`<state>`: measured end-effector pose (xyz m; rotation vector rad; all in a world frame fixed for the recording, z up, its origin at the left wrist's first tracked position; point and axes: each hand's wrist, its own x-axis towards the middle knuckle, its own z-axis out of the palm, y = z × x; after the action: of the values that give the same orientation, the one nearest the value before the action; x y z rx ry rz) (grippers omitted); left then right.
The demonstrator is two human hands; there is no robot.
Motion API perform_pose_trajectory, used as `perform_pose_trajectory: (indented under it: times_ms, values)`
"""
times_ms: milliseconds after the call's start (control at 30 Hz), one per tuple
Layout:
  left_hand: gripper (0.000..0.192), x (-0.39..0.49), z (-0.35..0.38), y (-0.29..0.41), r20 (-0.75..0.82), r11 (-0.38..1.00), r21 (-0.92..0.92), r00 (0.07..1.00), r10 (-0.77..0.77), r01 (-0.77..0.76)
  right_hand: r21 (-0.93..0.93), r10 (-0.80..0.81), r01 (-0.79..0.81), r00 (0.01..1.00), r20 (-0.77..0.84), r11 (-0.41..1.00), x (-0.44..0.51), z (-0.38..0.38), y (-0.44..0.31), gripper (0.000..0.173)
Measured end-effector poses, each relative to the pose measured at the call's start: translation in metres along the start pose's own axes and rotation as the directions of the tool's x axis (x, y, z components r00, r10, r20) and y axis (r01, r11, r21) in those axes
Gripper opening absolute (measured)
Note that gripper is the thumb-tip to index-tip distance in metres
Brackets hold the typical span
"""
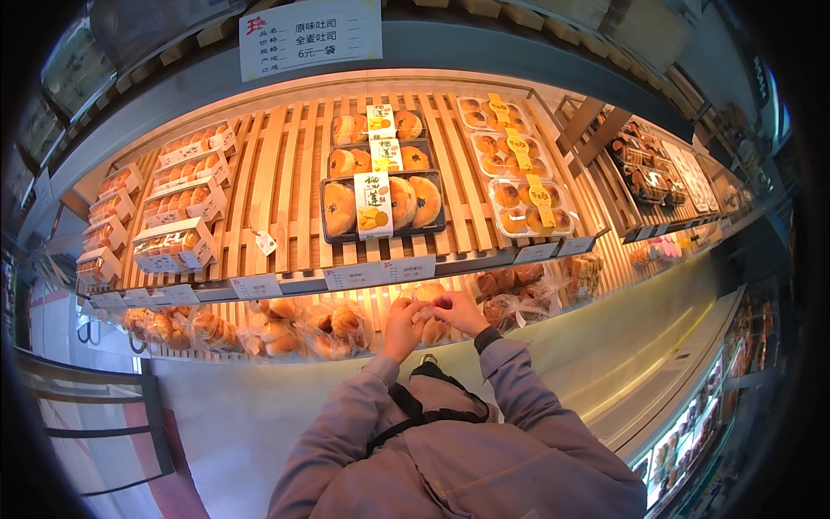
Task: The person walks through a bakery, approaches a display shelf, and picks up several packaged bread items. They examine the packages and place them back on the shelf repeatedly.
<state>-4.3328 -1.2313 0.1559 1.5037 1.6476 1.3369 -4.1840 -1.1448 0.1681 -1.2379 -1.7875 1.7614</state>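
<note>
My left hand [402,328] and my right hand [462,314] meet at the front of the lower shelf. Their fingertips pinch together at what looks like the gathered top of a clear plastic bag of bread [435,331]. Golden bread shows below and behind the fingers, which hide most of the bag's top. To the left of my hands lies a bagged bread [337,327]. Bags of dark brown bread [512,292] lie to the right. Just above my hands runs the upper shelf's edge with paper price tags [379,272].
On the slatted wooden upper shelf [279,175] stand black trays of round pastries [389,207], clear boxes of pastries [532,207] and boxed rolls [175,246]. A small white tag [264,242] hangs there. A glass-and-metal frame [97,422] stands lower left, a lit display case [687,422] lower right.
</note>
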Motion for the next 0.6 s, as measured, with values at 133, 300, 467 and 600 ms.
perform_pose_trajectory:
  times_ms: [133,300,467,600]
  values:
    - [0.019,0.003,0.002,0.01,-0.098,0.991,0.134,0.994,0.045,-0.032,-0.15,-0.176,0.174,0.984,0.0,0.973,0.011,-0.004,0.009,0.015]
    - [0.02,-0.009,0.029,-0.01,-0.245,0.991,-0.057,0.96,-0.133,0.122,-0.095,-0.217,0.216,0.976,-0.002,0.972,0.019,-0.004,0.023,0.011]
    - [0.017,-0.007,0.038,-0.005,-0.193,0.768,-0.583,0.873,-0.448,0.265,-0.167,-0.286,0.282,0.958,-0.004,0.945,0.019,-0.007,0.018,0.011]
    - [0.018,-0.015,0.041,-0.008,-0.113,0.641,-0.689,0.824,-0.554,0.337,-0.307,-0.45,0.431,0.893,0.009,0.849,0.011,-0.01,0.004,0.013]
